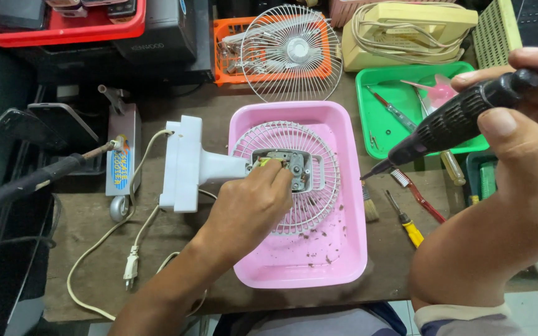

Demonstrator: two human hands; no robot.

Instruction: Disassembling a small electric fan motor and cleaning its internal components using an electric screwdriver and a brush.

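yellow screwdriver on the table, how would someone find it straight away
Start at the pink tray mid-table and look just past its right edge. There, on the bare wood, lies the yellow screwdriver, below a red toothbrush and right of a small brush. It alone there has a short yellow handle.

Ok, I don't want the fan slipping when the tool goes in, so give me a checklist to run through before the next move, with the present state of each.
1. Left hand steadies the fan motor housing: ok, fingers rest on it.
2. Fan rear grille lies inside the pink tray: ok.
3. Right hand grips the black screwdriver: ok, tip is clear of the fan.
4. Power plug out of any socket: ok, it lies loose on the table.
5. Screws left in the housing: cannot tell.
6. Tray free of debris: not ok, brown bits are scattered in it.
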